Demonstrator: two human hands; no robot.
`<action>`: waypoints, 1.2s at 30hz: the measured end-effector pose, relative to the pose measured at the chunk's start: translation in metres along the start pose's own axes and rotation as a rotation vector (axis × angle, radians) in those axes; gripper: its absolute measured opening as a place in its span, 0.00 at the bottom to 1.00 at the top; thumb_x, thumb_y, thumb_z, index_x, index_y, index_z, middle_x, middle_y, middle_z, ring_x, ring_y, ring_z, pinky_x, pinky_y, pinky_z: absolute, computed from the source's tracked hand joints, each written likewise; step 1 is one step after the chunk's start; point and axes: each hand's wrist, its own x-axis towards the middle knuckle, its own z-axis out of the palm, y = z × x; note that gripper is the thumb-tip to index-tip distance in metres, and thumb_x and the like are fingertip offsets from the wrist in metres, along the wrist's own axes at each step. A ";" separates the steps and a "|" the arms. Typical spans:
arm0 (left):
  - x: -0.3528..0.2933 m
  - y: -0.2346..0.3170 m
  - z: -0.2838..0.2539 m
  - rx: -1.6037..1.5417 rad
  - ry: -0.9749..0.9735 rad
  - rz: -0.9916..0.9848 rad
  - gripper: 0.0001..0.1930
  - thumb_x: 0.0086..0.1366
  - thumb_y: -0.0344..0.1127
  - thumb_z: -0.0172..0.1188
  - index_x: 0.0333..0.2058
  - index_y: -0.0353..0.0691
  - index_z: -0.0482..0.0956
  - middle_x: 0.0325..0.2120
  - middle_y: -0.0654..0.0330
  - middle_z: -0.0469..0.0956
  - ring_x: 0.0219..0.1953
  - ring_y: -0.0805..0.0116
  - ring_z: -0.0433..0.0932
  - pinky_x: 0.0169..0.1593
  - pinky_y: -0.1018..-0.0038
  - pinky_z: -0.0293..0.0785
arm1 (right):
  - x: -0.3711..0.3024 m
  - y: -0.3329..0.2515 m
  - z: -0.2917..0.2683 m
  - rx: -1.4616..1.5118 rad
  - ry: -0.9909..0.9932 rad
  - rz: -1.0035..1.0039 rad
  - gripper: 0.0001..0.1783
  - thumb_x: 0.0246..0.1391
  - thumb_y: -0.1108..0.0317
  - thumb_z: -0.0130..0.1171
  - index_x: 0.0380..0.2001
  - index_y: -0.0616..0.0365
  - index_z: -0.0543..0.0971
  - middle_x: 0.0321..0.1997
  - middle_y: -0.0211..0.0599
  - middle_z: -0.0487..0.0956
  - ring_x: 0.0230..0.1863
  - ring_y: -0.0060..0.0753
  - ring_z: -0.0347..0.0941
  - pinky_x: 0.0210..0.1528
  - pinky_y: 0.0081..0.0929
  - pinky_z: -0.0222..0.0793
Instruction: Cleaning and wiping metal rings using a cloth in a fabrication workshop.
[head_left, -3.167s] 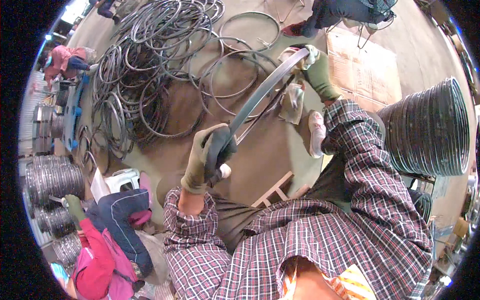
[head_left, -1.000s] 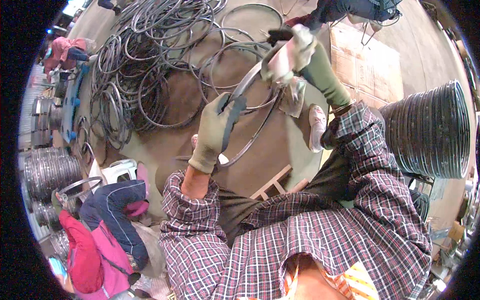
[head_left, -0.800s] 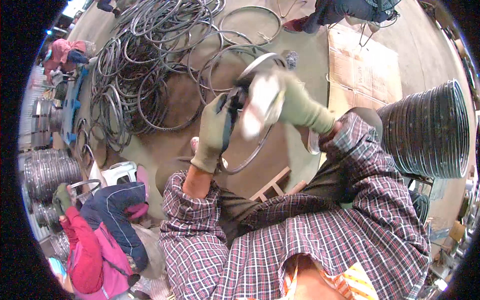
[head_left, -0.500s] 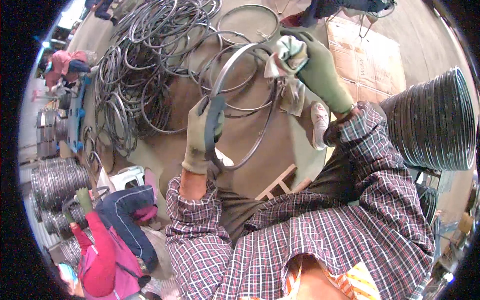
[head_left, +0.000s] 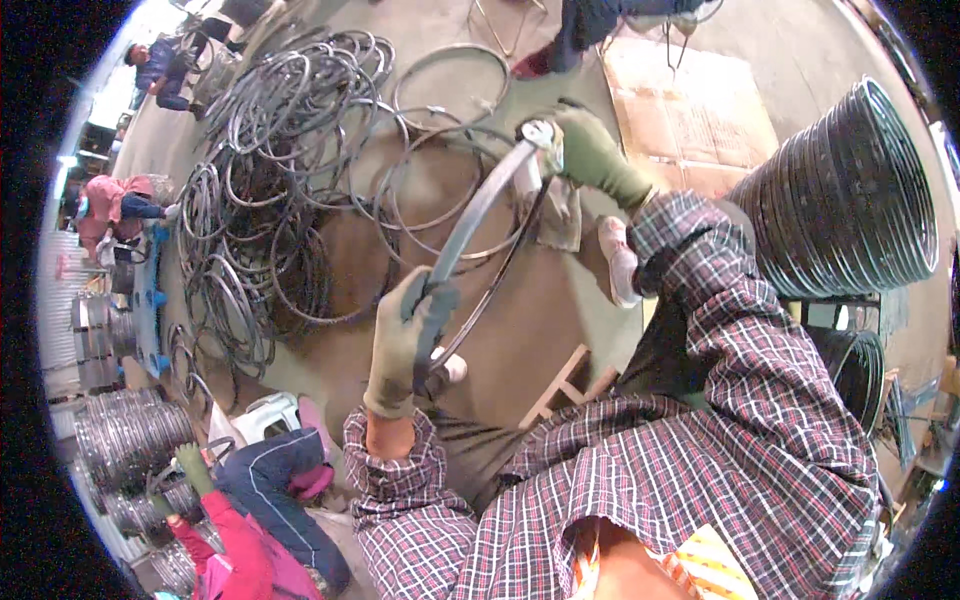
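Our left hand [head_left: 402, 340], in a green-grey knit glove with a dark palm, is curled firmly round the near end of a narrow silver-grey metal rim [head_left: 478, 220]. Our right hand [head_left: 590, 150], gloved in green, is bent over the far end, fingers folded about a crumpled whitish cloth [head_left: 541, 134] against the metal; how tightly it presses we cannot tell.

The rim lies between the hands, above the floor, seen nearly edge-on. Its long axis slants from the left hand, nearer our body, away and rightward to the right hand; the lower arc hangs on the right of this line.

Beyond: a tangled heap of loose dark metal rims [head_left: 290, 150] ahead and left; a flattened brown cardboard sheet [head_left: 690, 115] ahead and right; a tall nested stack of black rims [head_left: 835, 200] by our right arm. Lower left, a co-worker in a red-and-pink top [head_left: 245, 550] handles another rim.
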 end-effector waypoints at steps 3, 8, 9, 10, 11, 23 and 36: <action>-0.004 -0.015 -0.021 -0.001 -0.063 -0.010 0.09 0.64 0.37 0.54 0.31 0.36 0.72 0.20 0.71 0.66 0.23 0.84 0.61 0.25 0.81 0.58 | 0.006 -0.040 -0.006 0.090 0.094 -0.150 0.21 0.40 0.68 0.60 0.43 0.57 0.78 0.42 0.42 0.79 0.42 0.41 0.75 0.49 0.35 0.68; -0.013 -0.001 -0.018 0.016 -0.015 -0.070 0.09 0.64 0.37 0.55 0.30 0.37 0.73 0.18 0.72 0.65 0.21 0.84 0.61 0.23 0.82 0.56 | 0.008 -0.088 -0.009 0.130 0.147 -0.270 0.39 0.36 0.61 0.64 0.56 0.57 0.69 0.52 0.48 0.73 0.53 0.51 0.68 0.57 0.42 0.63; -0.017 0.002 -0.019 -0.060 -0.016 -0.115 0.09 0.64 0.36 0.55 0.30 0.37 0.73 0.18 0.72 0.65 0.21 0.85 0.61 0.23 0.83 0.56 | 0.007 -0.090 -0.009 0.099 0.146 -0.300 0.39 0.37 0.60 0.64 0.56 0.56 0.69 0.52 0.48 0.73 0.53 0.51 0.68 0.57 0.42 0.63; -0.020 0.003 -0.019 -0.136 -0.024 -0.173 0.09 0.65 0.36 0.54 0.30 0.37 0.73 0.18 0.72 0.66 0.21 0.85 0.61 0.23 0.83 0.56 | 0.004 -0.094 -0.009 0.076 0.136 -0.276 0.38 0.37 0.61 0.64 0.56 0.56 0.69 0.52 0.48 0.73 0.53 0.51 0.68 0.57 0.42 0.62; -0.018 0.003 -0.018 -0.151 -0.025 -0.161 0.09 0.65 0.36 0.54 0.30 0.37 0.73 0.18 0.72 0.66 0.21 0.85 0.61 0.23 0.83 0.56 | 0.002 -0.095 -0.010 0.056 0.125 -0.250 0.37 0.38 0.61 0.64 0.56 0.56 0.69 0.51 0.47 0.73 0.53 0.51 0.69 0.57 0.42 0.62; -0.013 -0.003 -0.022 -0.072 -0.055 -0.131 0.10 0.65 0.35 0.54 0.38 0.32 0.75 0.25 0.67 0.72 0.27 0.80 0.67 0.31 0.81 0.65 | 0.005 -0.085 0.005 0.077 0.124 -0.204 0.26 0.38 0.64 0.64 0.45 0.56 0.76 0.43 0.48 0.76 0.43 0.53 0.72 0.47 0.40 0.69; 0.004 -0.018 -0.003 0.081 0.031 0.150 0.15 0.62 0.42 0.54 0.37 0.34 0.77 0.28 0.54 0.81 0.32 0.70 0.77 0.40 0.67 0.71 | -0.002 -0.071 0.017 0.199 0.020 -0.295 0.29 0.50 0.73 0.53 0.57 0.63 0.64 0.52 0.42 0.73 0.53 0.41 0.69 0.54 0.35 0.66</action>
